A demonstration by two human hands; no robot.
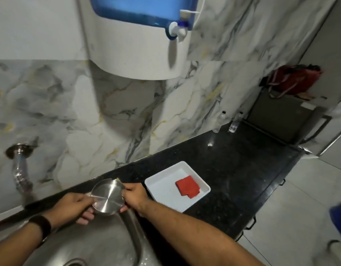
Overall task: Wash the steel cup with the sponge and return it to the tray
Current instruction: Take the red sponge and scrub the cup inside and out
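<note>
The round, shiny steel cup [108, 196] hangs above the far rim of the stainless steel sink [100, 244], its flat base turned toward the camera, held between both hands. The left hand [73, 207] curls around its left side and the right hand [135, 197] grips its right side. Just beyond the sink's right edge, a white square plastic tray [158, 181] holds a red folded sponge [187, 186].

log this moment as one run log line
cup: held over sink | left hand: on cup | right hand: on cup | tray: on counter, holds red sponge
</note>
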